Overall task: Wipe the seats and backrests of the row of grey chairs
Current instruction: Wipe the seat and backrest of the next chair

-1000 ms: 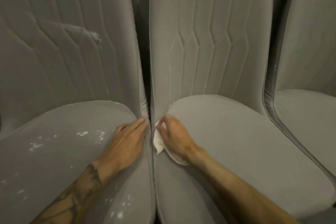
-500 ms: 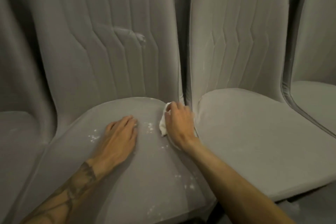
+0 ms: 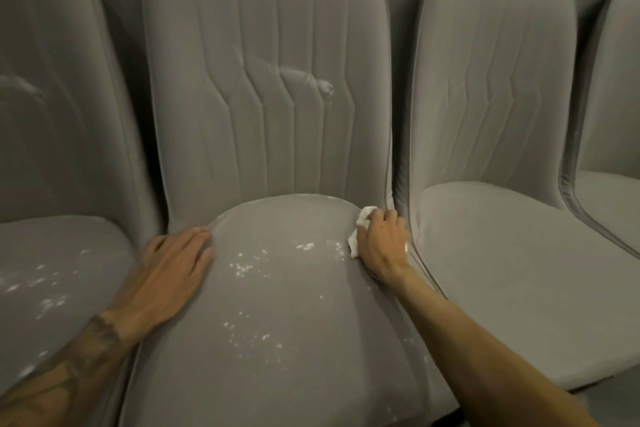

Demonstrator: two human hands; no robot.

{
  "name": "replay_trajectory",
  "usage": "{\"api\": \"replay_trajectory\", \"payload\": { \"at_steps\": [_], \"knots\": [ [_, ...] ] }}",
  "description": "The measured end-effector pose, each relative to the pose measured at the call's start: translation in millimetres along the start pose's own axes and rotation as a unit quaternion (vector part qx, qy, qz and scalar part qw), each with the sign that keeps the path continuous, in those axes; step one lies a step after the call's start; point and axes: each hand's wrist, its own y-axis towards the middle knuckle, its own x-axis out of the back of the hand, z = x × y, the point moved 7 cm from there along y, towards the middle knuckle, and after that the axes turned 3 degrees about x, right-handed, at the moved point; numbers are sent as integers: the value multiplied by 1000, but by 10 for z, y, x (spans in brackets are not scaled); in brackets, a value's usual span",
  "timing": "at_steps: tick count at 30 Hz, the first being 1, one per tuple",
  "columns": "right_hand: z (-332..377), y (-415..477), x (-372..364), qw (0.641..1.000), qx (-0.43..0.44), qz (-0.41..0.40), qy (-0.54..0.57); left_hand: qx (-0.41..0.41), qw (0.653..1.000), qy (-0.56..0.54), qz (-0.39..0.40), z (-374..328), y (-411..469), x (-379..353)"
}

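Note:
A row of grey upholstered chairs fills the view. The middle chair's seat (image 3: 277,340) carries white specks, and its backrest (image 3: 266,73) has a pale smear right of centre. My right hand (image 3: 382,244) presses a crumpled white cloth (image 3: 360,230) onto the seat's back right corner, fingers curled over it. My left hand (image 3: 176,260) lies flat, fingers straight, on the seat's left edge. The seat (image 3: 519,270) of the chair to the right looks free of specks.
The chair at the left (image 3: 52,270) also has white specks on its seat and a faint smear on its backrest. A further chair (image 3: 613,149) shows at the far right edge. The chairs stand close together with narrow gaps.
My view has shifted left, from the clean right chair to the speckled one. My right hand with the cloth crossed the gap onto this seat. My left hand slid to its left edge.

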Motion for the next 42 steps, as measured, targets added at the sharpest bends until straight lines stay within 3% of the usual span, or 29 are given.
{"api": "replay_trajectory", "payload": {
  "at_steps": [6,10,12,16,19,21,25,27,30,32,34,36,39,40,42],
  "knots": [
    [472,57,-121,985,162,5,52,-4,999,-5,-32,33,-21,-53],
    [65,368,-152,995,99,9,17,10,999,-12,-51,29,-13,-114],
    [208,461,-221,996,82,4,28,7,998,-7,-54,21,4,-129],
    [1087,279,-498,971,199,66,118,-6,999,-17,-35,6,2,-115],
    [1132,215,-436,957,268,53,100,-31,999,-13,-17,6,-16,-79],
    [816,383,-413,967,246,46,45,-47,999,-8,-15,27,-29,-44],
    [460,716,-377,997,75,11,2,-86,995,24,-33,129,-71,-31],
    [819,695,-496,996,87,18,27,-90,994,35,-46,170,-89,-35],
    [1437,483,-591,975,200,13,92,-79,994,39,-62,175,-112,-76],
    [1496,341,-554,956,257,33,135,-75,994,37,-75,157,-132,-89],
    [1256,319,-463,953,281,33,109,-73,994,33,-77,161,-137,-111],
    [831,438,-415,974,222,18,48,-69,994,19,-80,182,-135,-122],
    [434,605,-334,999,33,-7,-1,-63,994,16,-87,220,-141,-170],
    [543,599,-355,1000,15,-5,0,-62,994,19,-86,238,-139,-185],
    [1022,509,-472,996,75,22,40,-61,995,22,-81,259,-144,-201]
  ]
}}
